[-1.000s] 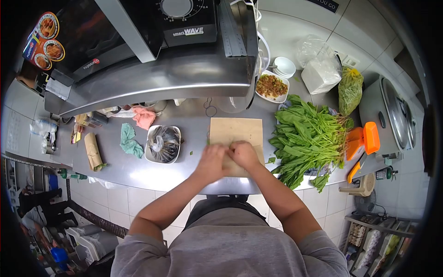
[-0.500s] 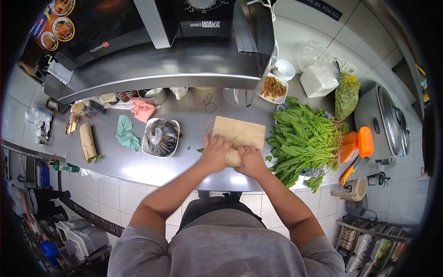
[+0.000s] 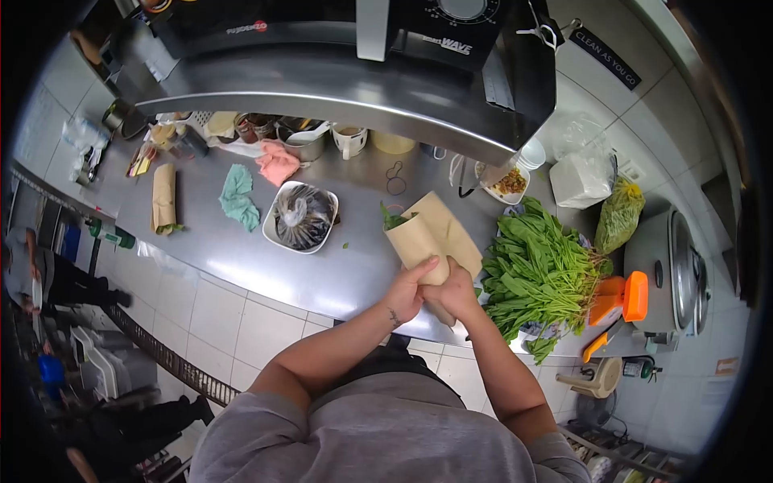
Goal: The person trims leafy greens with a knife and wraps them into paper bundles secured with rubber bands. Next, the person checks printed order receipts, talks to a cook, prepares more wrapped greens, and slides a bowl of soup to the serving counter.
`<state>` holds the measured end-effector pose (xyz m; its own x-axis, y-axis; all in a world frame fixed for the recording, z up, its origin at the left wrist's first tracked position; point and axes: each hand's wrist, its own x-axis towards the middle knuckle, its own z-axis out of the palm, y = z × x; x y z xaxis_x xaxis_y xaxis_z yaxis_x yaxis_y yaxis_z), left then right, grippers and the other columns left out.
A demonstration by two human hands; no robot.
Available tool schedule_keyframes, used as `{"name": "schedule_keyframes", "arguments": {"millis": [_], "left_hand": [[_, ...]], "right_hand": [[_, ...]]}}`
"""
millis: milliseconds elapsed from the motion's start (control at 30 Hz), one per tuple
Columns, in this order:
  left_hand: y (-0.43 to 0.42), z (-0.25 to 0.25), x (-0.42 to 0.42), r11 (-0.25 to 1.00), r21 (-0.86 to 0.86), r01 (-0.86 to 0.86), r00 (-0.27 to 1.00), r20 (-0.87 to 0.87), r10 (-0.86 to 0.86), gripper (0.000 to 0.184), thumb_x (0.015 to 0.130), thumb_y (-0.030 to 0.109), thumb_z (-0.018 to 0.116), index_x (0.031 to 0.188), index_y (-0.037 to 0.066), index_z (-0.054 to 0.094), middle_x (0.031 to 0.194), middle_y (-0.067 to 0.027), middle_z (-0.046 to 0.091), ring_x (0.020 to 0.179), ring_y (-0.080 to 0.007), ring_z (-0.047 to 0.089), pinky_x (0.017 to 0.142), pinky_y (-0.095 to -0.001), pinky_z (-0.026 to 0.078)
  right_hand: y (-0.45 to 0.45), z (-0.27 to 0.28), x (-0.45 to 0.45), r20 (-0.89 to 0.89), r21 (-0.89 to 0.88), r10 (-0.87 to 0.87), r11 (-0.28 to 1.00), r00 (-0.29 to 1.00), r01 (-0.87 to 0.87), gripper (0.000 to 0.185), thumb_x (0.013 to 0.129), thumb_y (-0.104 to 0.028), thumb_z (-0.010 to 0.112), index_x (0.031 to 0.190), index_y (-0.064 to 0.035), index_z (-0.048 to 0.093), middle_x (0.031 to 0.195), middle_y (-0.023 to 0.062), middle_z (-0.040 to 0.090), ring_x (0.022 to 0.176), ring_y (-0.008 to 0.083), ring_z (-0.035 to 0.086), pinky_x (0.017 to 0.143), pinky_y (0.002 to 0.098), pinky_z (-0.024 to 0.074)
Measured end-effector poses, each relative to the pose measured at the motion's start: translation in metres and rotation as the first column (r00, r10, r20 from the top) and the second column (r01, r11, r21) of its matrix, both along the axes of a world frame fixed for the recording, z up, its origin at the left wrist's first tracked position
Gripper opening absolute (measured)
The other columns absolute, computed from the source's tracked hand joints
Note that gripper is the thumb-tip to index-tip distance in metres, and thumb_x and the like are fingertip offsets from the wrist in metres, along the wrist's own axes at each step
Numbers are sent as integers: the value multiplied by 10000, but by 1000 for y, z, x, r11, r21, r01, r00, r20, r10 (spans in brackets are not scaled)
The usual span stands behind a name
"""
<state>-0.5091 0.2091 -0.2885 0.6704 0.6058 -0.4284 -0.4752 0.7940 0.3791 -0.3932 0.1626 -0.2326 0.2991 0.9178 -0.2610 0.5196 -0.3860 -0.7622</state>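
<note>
Both hands grip a roll of brown paper over the front edge of the steel counter. Green leaves stick out of its upper left end. My left hand is closed round the lower part of the roll, thumb on top. Against it, my right hand is closed on the roll's lower right side. Part of the brown paper spreads flat to the right of the roll. A large bunch of leafy greens lies just right of my right hand.
Left on the steel counter are a white tub with a dark bag, a green cloth, a pink cloth and another paper roll. An orange-handled knife lies at the right. An overhead shelf spans the back.
The paper has been rolled up, lifted and turned so its leafy end points up and left. The view has shifted, and both hands have moved to the roll's lower end.
</note>
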Motion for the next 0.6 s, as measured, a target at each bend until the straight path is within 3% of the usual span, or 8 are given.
{"name": "schedule_keyframes", "arguments": {"millis": [100, 167, 333, 400, 467, 533, 567, 600], "left_hand": [[-2, 0, 3, 998, 55, -22, 995, 100, 16, 492, 877, 237, 674, 1296, 72, 475, 1191, -68, 596, 1108, -189, 577, 946, -358, 473], [-1, -9, 3, 991, 120, 51, 986, 150, -69, 521, 900, 286, 637, 1319, 32, 461, 1235, -110, 581, 1159, -222, 554, 1023, -377, 419], [-12, -21, 2, 999, 48, 24, 983, 182, -32, 516, 881, 282, 649, 1294, 25, 479, 1208, -118, 590, 1130, -225, 567, 1004, -384, 435], [-14, -24, 4, 996, 84, 3, 985, 174, -17, 492, 877, 293, 648, 1267, 33, 500, 1161, -113, 606, 1083, -226, 589, 974, -390, 456], [-14, -22, 6, 996, 69, -53, 993, 106, 46, 488, 857, 292, 660, 1246, 35, 513, 1127, -106, 616, 1043, -226, 605, 945, -392, 474], [-10, -26, 7, 996, -71, -61, 987, 144, 71, 487, 839, 276, 671, 1226, 19, 527, 1113, -105, 621, 1029, -227, 612, 920, -389, 490], [-8, -26, 6, 994, -66, -88, 985, 145, 97, 479, 830, 262, 677, 1222, 27, 533, 1129, -110, 621, 1045, -223, 609, 921, -390, 491], [-5, -25, 6, 994, -56, -99, 984, 141, 106, 479, 830, 262, 677, 1222, 27, 533, 1129, -110, 621, 1045, -223, 609, 921, -390, 491]], "right_hand": [[-3, 11, 10, -484, 16, -17, 999, 875, 28, 591, 637, -155, 788, 1144, 54, 567, 952, 133, 669, 825, 208, 650, 727, 336, 529], [-4, 5, 15, -594, -17, -30, 1000, 804, 25, 589, 660, -186, 796, 1156, 40, 572, 997, 132, 660, 840, 225, 651, 724, 340, 529], [-6, -20, 26, -679, -148, -78, 988, 730, -32, 594, 727, -251, 786, 1190, 41, 556, 1005, 126, 649, 835, 221, 652, 716, 337, 532], [-5, -27, 31, -768, -168, -98, 984, 633, -52, 612, 754, -294, 778, 1201, 51, 545, 1006, 137, 650, 839, 228, 659, 712, 337, 535], [0, -28, 28, -761, -171, -82, 982, 644, -77, 609, 774, -320, 764, 1204, 53, 544, 1008, 134, 651, 826, 223, 664, 701, 338, 533], [7, -18, 22, -492, -196, -29, 977, 870, -78, 628, 807, -341, 737, 1226, 72, 517, 1026, 178, 652, 837, 253, 668, 711, 356, 528], [12, -13, 19, -97, -240, 83, 965, 992, -104, 702, 806, -376, 728, 1266, 89, 474, 1054, 239, 641, 893, 318, 664, 744, 393, 519], [10, -6, 12, -101, -229, 95, 966, 990, -116, 702, 806, -376, 728, 1266, 89, 474, 1054, 239, 641, 893, 318, 664, 744, 393, 519]]}}
